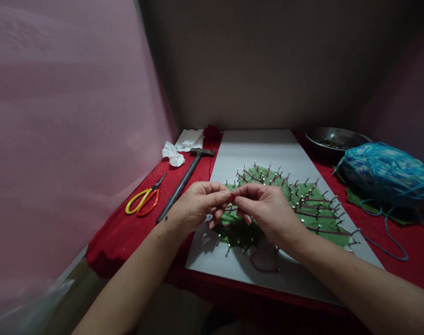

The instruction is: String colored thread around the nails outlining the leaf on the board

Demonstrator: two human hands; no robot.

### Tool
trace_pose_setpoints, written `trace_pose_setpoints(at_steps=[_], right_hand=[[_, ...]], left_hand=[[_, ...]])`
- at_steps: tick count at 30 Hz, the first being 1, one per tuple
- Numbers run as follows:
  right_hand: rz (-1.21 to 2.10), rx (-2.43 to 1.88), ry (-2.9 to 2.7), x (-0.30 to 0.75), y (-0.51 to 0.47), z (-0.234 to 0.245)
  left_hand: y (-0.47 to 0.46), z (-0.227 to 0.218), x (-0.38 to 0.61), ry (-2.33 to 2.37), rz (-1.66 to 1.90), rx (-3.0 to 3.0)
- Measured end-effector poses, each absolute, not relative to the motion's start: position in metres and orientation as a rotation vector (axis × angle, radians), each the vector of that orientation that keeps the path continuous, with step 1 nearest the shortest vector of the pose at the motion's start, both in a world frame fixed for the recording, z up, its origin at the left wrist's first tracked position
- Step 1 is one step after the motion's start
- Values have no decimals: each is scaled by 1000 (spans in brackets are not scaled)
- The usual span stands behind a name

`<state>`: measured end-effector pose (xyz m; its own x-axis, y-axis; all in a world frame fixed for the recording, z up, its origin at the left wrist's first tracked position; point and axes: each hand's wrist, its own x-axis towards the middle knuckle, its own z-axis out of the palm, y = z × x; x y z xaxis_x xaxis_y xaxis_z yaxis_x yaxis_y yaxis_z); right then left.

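My left hand [199, 204] and my right hand [264, 207] meet above a white board [260, 149], fingertips pinched together on a small bit of red thread [232, 197]. Under them lies a green leaf-shaped sheet [312, 204] studded with several nails, with dark red thread strung between the nails. A loose loop of that thread [264, 265] rests on the board near its front edge. Both hands are closed in a pinch.
On the red cloth [128, 232] at left lie yellow-and-orange scissors [144, 201], a hammer [185, 179] and crumpled white tissue [173, 154]. A blue yarn bundle [382, 172] and a metal bowl [333, 138] sit at right. Pink wall close on the left.
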<state>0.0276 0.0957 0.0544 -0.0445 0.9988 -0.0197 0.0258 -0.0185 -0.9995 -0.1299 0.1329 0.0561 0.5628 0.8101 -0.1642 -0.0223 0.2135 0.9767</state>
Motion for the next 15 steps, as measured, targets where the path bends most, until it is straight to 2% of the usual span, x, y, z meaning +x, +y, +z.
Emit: trace_pose_setpoints(at_steps=[15], right_hand=[[1212,-1048,-1300,26,94,50]], left_hand=[[134,55,-126,857,661,1147]])
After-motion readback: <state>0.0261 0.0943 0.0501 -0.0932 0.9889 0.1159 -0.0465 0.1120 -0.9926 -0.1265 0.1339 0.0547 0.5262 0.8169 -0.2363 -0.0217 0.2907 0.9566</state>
